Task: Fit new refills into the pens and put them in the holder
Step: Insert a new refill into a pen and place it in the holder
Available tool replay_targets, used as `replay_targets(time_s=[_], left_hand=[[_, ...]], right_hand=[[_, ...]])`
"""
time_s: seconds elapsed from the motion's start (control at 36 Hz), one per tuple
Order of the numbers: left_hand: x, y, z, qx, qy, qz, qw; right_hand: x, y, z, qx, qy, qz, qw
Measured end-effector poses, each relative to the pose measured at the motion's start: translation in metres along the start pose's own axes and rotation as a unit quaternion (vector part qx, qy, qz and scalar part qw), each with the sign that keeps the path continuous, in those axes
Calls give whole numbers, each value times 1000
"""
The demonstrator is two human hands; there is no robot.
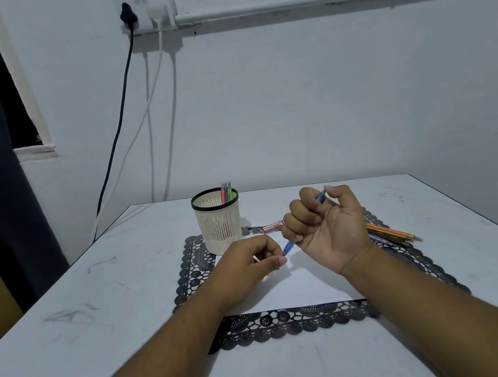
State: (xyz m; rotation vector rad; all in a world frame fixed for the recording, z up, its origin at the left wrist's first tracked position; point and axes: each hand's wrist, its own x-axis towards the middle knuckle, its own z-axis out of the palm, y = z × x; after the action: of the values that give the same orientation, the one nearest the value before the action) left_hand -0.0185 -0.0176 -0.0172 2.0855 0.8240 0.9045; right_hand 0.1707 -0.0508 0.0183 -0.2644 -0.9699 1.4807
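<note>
Head view: our right hand [322, 225] is wrapped tight round a blue pen [289, 247]. The pen slants, its low tip toward our left hand [252, 261], its top up by the right thumb. Our left hand pinches at that tip, though we cannot tell what it holds. The holder [219, 222] stands just behind the left hand, with pens inside. More pens [392, 235] lie right of the blue pen.

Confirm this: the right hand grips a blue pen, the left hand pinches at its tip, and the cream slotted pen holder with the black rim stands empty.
Not empty. The head view shows the cream slotted pen holder with the black rim already holding pink and green pens. The rest stands: the right hand grips the blue pen and the left hand pinches at its tip.
</note>
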Motion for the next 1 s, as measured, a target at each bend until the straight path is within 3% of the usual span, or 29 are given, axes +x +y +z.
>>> replay_targets(time_s=[0.22,0.5,1.0], left_hand=[[0,-1,2,-3,-3,-9,1000],[3,-7,-2,23,71,-27,997],[0,-9,-4,131,116,-70,982]], right_hand=[[8,-4,12,-34,45,30,998],[39,0,45,-98,259,73,958],[23,32,27,-54,263,41,962]])
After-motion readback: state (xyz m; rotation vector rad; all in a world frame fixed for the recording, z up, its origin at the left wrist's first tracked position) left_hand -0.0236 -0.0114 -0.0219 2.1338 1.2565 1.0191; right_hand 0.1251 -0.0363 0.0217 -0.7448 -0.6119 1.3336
